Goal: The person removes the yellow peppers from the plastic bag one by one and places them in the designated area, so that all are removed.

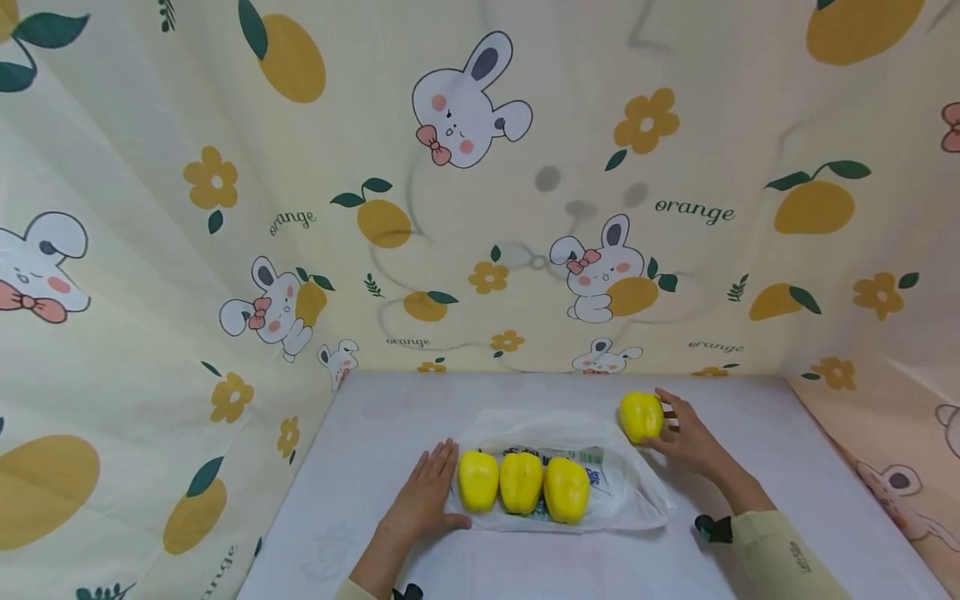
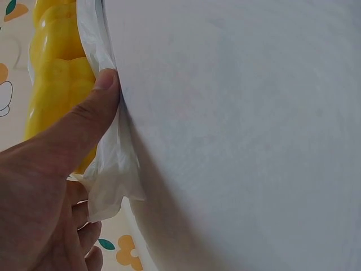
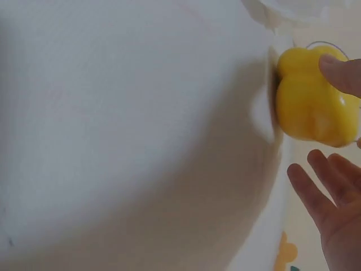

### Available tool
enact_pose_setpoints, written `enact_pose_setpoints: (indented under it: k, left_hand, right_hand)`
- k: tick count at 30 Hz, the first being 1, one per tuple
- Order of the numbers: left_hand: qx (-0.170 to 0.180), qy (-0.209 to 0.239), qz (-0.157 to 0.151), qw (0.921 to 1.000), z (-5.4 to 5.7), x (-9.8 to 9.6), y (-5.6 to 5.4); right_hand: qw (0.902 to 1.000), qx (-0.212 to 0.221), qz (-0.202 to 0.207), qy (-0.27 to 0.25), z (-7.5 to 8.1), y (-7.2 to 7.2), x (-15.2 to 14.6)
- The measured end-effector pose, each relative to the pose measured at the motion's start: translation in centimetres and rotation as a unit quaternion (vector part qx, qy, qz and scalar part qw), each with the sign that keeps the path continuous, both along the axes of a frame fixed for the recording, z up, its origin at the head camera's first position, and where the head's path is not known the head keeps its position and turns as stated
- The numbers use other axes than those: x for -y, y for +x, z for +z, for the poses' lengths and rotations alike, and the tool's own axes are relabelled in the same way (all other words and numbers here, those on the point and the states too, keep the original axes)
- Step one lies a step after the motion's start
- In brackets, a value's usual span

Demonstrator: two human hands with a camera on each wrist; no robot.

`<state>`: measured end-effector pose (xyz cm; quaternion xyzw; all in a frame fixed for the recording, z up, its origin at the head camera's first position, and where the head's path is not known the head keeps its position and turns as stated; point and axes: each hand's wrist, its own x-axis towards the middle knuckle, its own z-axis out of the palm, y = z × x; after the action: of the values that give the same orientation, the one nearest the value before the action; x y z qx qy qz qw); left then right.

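Beside bag [image 1: 636,496], glossy yellow lobed pepper [image 1: 640,417], right fingers [image 1: 676,404] pinching it, left fingers [image 1: 437,465] straight

Three yellow peppers [image 1: 521,483] on a white plastic bag [image 1: 633,504], a fourth pepper [image 1: 641,417] in the fingers.
The three glossy, lobed peppers sit side by side in a close row on the left and middle of the bag, which is spread flat, crinkled, with dark, blue and green print; the left hand [image 1: 426,498] rests at its left end, thumb on the edge. The right hand [image 1: 690,437] pinches the fourth, equally glossy, by the bag's far right corner; whether it is lifted is unclear.
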<state>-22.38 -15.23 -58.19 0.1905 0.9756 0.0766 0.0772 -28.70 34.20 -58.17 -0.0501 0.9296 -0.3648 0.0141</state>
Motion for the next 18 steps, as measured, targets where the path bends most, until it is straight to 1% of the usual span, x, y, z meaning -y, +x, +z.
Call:
enact_pose_setpoints:
  k: [8, 18]
  left_hand:
    - [0.004, 0.006, 0.003, 1.0000, 0.0, 0.0, -0.1]
    - [0.004, 0.008, -0.002, 1.0000, 0.0, 0.0, 0.1]
  right_hand:
    - [0.9997, -0.023, 0.009, 0.001, 1.3, 1.0, 0.3]
    - [0.9972, -0.071, 0.020, 0.011, 3.1, 3.6, 1.7]
